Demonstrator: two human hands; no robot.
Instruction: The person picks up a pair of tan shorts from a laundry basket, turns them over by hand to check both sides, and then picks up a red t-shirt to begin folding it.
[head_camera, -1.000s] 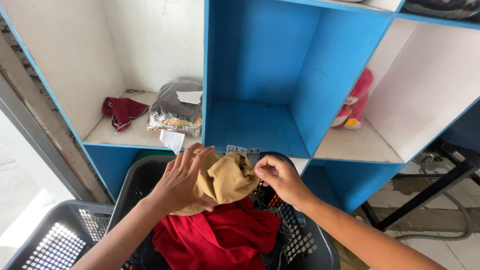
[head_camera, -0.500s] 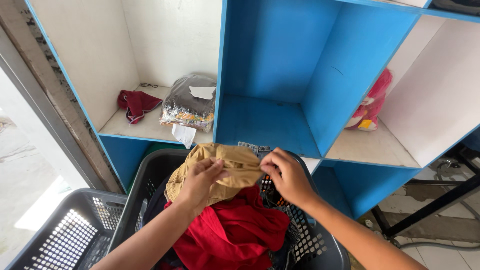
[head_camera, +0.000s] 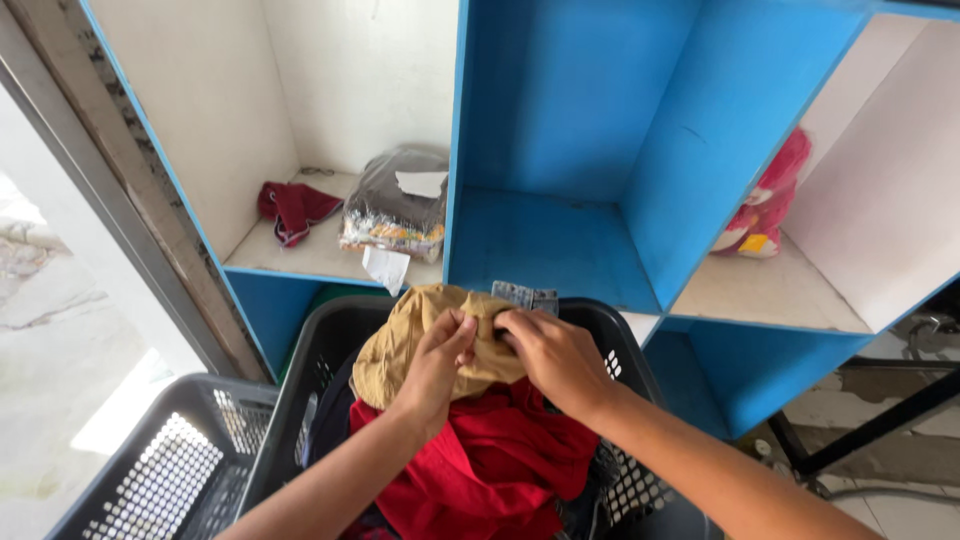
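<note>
Both hands, left hand (head_camera: 435, 365) and right hand (head_camera: 550, 355), fingers closed on tan cloth (head_camera: 420, 335) over black basket (head_camera: 625, 335) rim, lower centre; blue shelf compartment (head_camera: 560, 240) open above.

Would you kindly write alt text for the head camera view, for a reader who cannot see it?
Two bare hands, left hand and right hand, pinch a tan garment above a black laundry basket that also holds a red garment. Behind stands a blue and white cubby shelf holding a dark red cloth, a plastic-wrapped bundle and a pink soft toy.
</note>
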